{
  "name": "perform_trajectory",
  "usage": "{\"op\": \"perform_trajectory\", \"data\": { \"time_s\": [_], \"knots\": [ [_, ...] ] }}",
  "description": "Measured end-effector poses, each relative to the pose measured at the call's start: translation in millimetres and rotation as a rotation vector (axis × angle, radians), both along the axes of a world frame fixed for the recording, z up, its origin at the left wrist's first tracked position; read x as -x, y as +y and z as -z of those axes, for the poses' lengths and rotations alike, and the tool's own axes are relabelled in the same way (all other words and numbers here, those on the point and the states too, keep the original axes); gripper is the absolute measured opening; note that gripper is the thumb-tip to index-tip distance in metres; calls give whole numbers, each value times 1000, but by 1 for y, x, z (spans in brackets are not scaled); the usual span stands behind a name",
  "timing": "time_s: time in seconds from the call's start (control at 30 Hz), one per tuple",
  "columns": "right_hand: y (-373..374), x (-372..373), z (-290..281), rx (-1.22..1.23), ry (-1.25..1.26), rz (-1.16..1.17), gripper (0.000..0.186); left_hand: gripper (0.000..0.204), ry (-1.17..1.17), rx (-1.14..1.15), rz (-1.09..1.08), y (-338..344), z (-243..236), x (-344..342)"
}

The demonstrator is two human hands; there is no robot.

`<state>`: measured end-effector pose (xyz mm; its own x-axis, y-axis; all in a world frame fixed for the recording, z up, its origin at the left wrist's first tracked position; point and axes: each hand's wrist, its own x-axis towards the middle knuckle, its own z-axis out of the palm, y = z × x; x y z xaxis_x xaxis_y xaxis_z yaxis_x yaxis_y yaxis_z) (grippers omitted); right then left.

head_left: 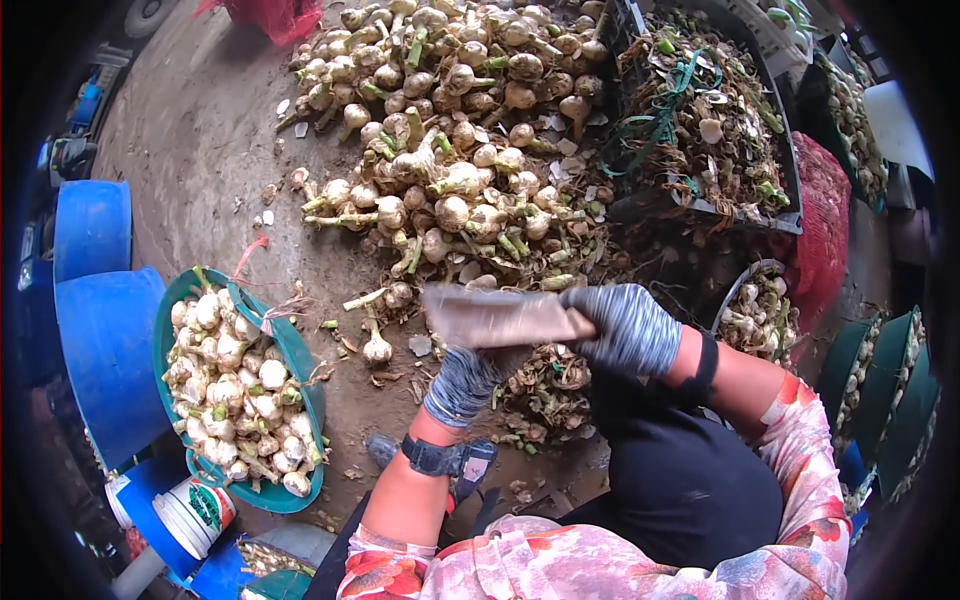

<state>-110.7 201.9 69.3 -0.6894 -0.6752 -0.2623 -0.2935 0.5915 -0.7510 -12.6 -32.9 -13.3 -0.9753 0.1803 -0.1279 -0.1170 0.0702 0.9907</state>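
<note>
My gloved right hand (630,328) grips the handle of a broad-bladed knife, like a cleaver (485,318), blurred by motion. The blade points left, in front of my gloved left hand (463,388). The left fingers are hidden by the blade, so whether they hold anything does not show. Just beyond the blade lies a large heap of garlic bulbs (450,210) with cut stems. One loose garlic bulb (377,348) rests on the ground left of the blade. Below the knife, between my legs, is a pile of trimmings (548,395).
At left stands a green tub (314,400) full of trimmed garlic, beside blue barrels (110,350) and a white bucket (190,510). A black crate (785,222) of scraps is at far right, near a red mesh sack (822,220). More garlic-filled green tubs (885,400) line the right.
</note>
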Motion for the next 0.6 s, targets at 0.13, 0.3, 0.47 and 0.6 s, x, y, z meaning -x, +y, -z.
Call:
{"op": "perform_trajectory", "data": {
  "time_s": [0.13,0.3,0.47,0.6],
  "knots": [
    [-4,-4,-17,-105,91,-269,21,64,-73,-125,96,-15,9,-27],
    [-13,-7,-15,-144,82,-323,20,51,-321,-583,88,-16,-15,-24],
    [-19,-6,2,-191,124,-385,23,42,-454,-1163,22,-5,-26,-8],
    [-11,-2,18,-265,97,-311,22,49,-963,-1322,-219,8,-56,17]
  ]
}}
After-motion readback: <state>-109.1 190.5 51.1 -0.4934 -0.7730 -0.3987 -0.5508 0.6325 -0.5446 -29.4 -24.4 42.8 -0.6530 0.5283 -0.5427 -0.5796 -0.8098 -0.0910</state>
